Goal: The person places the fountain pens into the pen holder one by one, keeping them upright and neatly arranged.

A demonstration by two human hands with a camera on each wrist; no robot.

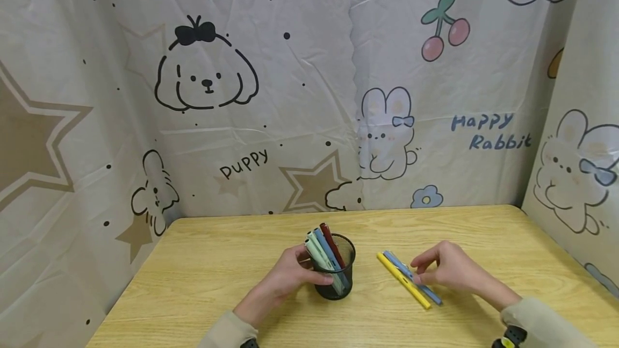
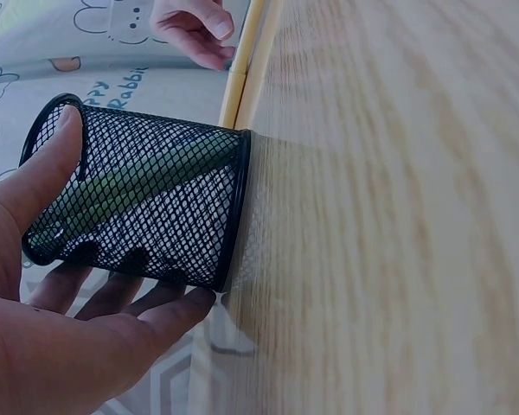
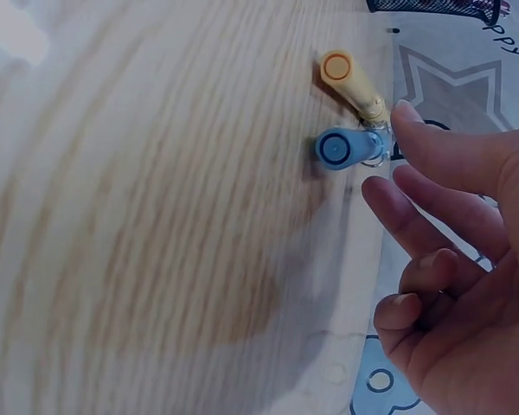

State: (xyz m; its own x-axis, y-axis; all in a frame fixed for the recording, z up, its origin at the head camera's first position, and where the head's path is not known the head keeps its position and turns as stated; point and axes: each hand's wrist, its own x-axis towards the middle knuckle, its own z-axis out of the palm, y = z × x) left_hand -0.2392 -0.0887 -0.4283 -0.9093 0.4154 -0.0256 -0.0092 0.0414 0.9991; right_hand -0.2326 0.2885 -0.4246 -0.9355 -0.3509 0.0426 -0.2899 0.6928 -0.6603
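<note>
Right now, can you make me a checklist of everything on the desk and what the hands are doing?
Surface: wooden table, pale grain, bare round the things.
Job's things: black mesh pen cup standing upright with pens inside, green, blue and red; yellow pen and blue pen lying side by side on the table to its right.
Clutter: nothing seen.
Hands: left hand grips the cup's side; right hand is over the two loose pens, fingertips at the blue one, no grip that I can tell.
Cables: nothing seen.
Surroundings: cartoon-print cloth backdrop with puppy, rabbits, cherries and stars behind and at the sides.
</note>
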